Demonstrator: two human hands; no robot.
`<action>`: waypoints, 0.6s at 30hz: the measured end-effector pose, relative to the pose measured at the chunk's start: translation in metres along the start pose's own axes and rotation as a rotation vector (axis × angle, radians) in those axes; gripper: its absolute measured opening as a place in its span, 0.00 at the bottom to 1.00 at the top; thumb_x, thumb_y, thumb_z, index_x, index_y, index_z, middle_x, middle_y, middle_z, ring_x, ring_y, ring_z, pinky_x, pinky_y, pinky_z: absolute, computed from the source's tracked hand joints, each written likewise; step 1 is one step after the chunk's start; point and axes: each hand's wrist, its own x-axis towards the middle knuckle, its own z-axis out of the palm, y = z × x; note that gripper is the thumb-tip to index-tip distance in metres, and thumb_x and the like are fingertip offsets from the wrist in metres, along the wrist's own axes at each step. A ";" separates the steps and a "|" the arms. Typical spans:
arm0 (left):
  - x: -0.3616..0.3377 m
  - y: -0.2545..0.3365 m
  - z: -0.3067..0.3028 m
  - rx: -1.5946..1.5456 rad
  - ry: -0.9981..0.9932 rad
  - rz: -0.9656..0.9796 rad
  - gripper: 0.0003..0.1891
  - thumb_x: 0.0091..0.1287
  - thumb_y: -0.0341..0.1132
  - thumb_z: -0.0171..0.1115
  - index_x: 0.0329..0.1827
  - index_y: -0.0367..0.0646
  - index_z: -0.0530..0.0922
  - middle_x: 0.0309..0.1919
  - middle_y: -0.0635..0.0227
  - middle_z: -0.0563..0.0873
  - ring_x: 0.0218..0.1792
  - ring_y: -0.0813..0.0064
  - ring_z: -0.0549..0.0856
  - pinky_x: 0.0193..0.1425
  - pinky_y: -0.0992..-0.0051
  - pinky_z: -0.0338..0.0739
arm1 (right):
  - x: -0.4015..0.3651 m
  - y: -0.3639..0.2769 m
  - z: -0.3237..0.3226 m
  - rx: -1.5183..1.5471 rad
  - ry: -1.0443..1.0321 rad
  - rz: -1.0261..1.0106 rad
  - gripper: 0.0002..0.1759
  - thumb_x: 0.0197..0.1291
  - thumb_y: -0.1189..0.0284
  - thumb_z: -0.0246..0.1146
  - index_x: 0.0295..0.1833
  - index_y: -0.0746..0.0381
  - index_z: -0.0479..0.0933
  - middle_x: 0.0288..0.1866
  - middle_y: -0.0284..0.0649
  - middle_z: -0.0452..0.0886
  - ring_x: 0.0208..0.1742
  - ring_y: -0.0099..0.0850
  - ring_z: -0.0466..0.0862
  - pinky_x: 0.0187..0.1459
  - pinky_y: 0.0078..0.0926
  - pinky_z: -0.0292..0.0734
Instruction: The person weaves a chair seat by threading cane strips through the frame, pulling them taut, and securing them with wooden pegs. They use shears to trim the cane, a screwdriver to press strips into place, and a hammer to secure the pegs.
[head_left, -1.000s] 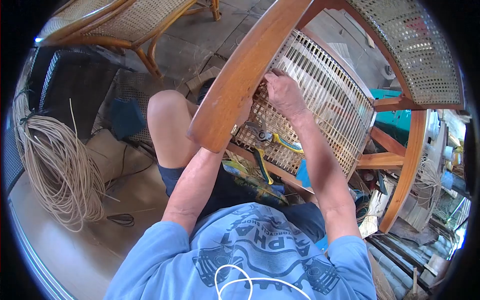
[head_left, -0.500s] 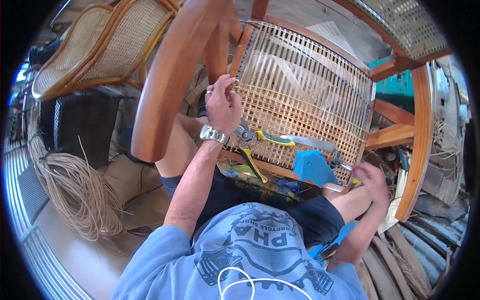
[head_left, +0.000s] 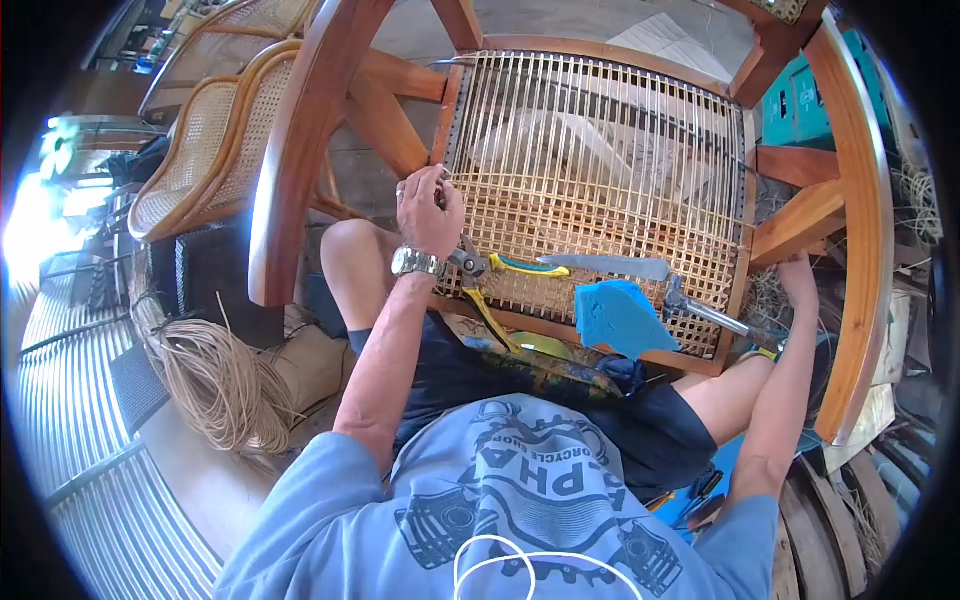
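Note:
The woven cane seat (head_left: 590,215) of a wooden chair frame spreads before me, its lower part in open lattice and its upper part in parallel strands. My left hand (head_left: 430,212), wearing a watch, presses at the seat's left rail, fingers curled and pinched; what they hold is too small to make out. My right hand (head_left: 797,283) reaches low past the right side brace (head_left: 800,225), which hides its fingers. On the seat lie yellow-and-green-handled shears (head_left: 470,262), a pointed blade (head_left: 615,266), a hammer (head_left: 690,303) and a blue sponge-like piece (head_left: 620,318).
A coil of cane strands (head_left: 225,385) hangs at the left. Behind it stand rattan chairs (head_left: 205,150) with woven backs. A curved wooden leg (head_left: 310,150) rises near my left arm, another (head_left: 855,230) on the right. A green crate (head_left: 800,95) sits beyond.
My right hand has moved from above my thigh outward and forward, down beside the right brace. My left hand stays at the left rail. The view has shifted a little.

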 end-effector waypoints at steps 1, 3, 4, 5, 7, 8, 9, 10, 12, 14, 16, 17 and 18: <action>-0.002 -0.001 0.000 0.009 -0.006 0.004 0.12 0.63 0.31 0.64 0.49 0.41 0.85 0.47 0.58 0.89 0.48 0.56 0.85 0.61 0.60 0.77 | 0.012 0.014 0.001 0.008 -0.007 0.004 0.19 0.74 0.72 0.59 0.67 0.66 0.71 0.56 0.40 0.83 0.47 0.26 0.81 0.47 0.22 0.77; 0.002 -0.004 0.000 -0.003 -0.038 -0.003 0.13 0.63 0.31 0.64 0.49 0.40 0.85 0.48 0.57 0.88 0.50 0.55 0.85 0.62 0.60 0.77 | 0.031 0.030 0.006 0.087 0.008 -0.178 0.28 0.66 0.87 0.58 0.71 0.64 0.67 0.67 0.44 0.79 0.63 0.34 0.82 0.62 0.31 0.77; 0.003 -0.003 -0.001 0.005 -0.041 0.004 0.13 0.63 0.31 0.64 0.49 0.40 0.85 0.48 0.57 0.88 0.50 0.55 0.85 0.62 0.60 0.77 | 0.031 0.035 0.009 0.098 0.005 -0.176 0.28 0.66 0.87 0.58 0.71 0.64 0.67 0.67 0.44 0.79 0.63 0.34 0.82 0.62 0.31 0.77; 0.002 -0.002 -0.001 0.009 -0.048 0.013 0.14 0.62 0.31 0.65 0.50 0.40 0.84 0.49 0.56 0.88 0.51 0.55 0.85 0.62 0.59 0.77 | 0.031 0.041 0.010 0.068 0.016 -0.176 0.29 0.66 0.86 0.59 0.72 0.63 0.67 0.67 0.43 0.79 0.64 0.34 0.81 0.63 0.31 0.76; 0.000 -0.002 -0.001 0.021 -0.054 0.023 0.14 0.62 0.31 0.65 0.51 0.39 0.83 0.49 0.55 0.87 0.52 0.54 0.84 0.62 0.59 0.77 | 0.028 0.042 0.010 0.007 0.036 -0.182 0.30 0.66 0.85 0.61 0.73 0.61 0.66 0.68 0.42 0.78 0.66 0.34 0.79 0.65 0.31 0.74; 0.000 -0.002 -0.001 0.024 -0.045 0.056 0.15 0.62 0.31 0.65 0.52 0.39 0.82 0.50 0.55 0.87 0.52 0.53 0.84 0.62 0.58 0.77 | 0.028 0.040 0.010 -0.025 0.048 -0.188 0.31 0.66 0.84 0.62 0.73 0.60 0.66 0.69 0.41 0.77 0.67 0.33 0.79 0.66 0.31 0.74; 0.000 -0.003 -0.001 0.027 -0.035 0.088 0.16 0.61 0.31 0.65 0.52 0.39 0.82 0.50 0.54 0.87 0.53 0.53 0.83 0.62 0.58 0.76 | 0.031 0.041 0.009 -0.059 0.059 -0.195 0.31 0.66 0.83 0.63 0.74 0.60 0.66 0.69 0.40 0.77 0.68 0.33 0.78 0.67 0.31 0.73; 0.000 -0.003 0.000 0.033 -0.033 0.088 0.16 0.61 0.31 0.65 0.52 0.39 0.82 0.50 0.54 0.87 0.53 0.53 0.83 0.62 0.58 0.76 | 0.035 0.041 0.006 -0.055 0.056 -0.198 0.31 0.66 0.83 0.63 0.74 0.60 0.66 0.69 0.40 0.77 0.68 0.33 0.78 0.67 0.31 0.73; -0.001 -0.003 0.001 -0.002 -0.026 0.078 0.16 0.61 0.31 0.66 0.53 0.39 0.81 0.50 0.54 0.87 0.52 0.52 0.83 0.62 0.57 0.76 | 0.040 0.036 -0.004 0.419 -0.041 -0.180 0.31 0.73 0.70 0.62 0.77 0.62 0.62 0.74 0.42 0.71 0.73 0.34 0.70 0.73 0.30 0.62; -0.003 -0.002 0.000 0.001 -0.017 0.097 0.17 0.62 0.31 0.65 0.54 0.39 0.81 0.50 0.54 0.86 0.52 0.52 0.83 0.62 0.57 0.76 | 0.037 0.034 -0.001 0.109 0.080 -0.308 0.32 0.73 0.67 0.63 0.77 0.61 0.62 0.75 0.41 0.69 0.74 0.35 0.69 0.73 0.32 0.63; -0.005 0.003 -0.002 -0.078 0.006 0.010 0.16 0.63 0.32 0.66 0.53 0.40 0.82 0.49 0.56 0.87 0.52 0.53 0.84 0.61 0.58 0.77 | 0.039 0.037 0.004 0.171 0.121 -0.298 0.39 0.66 0.59 0.71 0.77 0.57 0.64 0.70 0.37 0.74 0.65 0.32 0.76 0.65 0.33 0.73; -0.004 0.004 -0.002 -0.081 0.004 0.010 0.16 0.63 0.32 0.66 0.53 0.40 0.82 0.49 0.56 0.87 0.52 0.53 0.84 0.61 0.58 0.77 | 0.040 0.038 0.004 0.169 0.124 -0.296 0.39 0.66 0.59 0.71 0.77 0.57 0.64 0.70 0.37 0.74 0.65 0.32 0.76 0.65 0.33 0.73; -0.001 0.005 -0.003 -0.061 0.002 -0.011 0.14 0.64 0.33 0.66 0.51 0.41 0.83 0.47 0.57 0.88 0.49 0.55 0.85 0.59 0.60 0.78 | 0.041 0.035 0.003 0.199 0.124 -0.279 0.36 0.68 0.62 0.69 0.77 0.60 0.63 0.70 0.40 0.75 0.66 0.34 0.77 0.67 0.33 0.72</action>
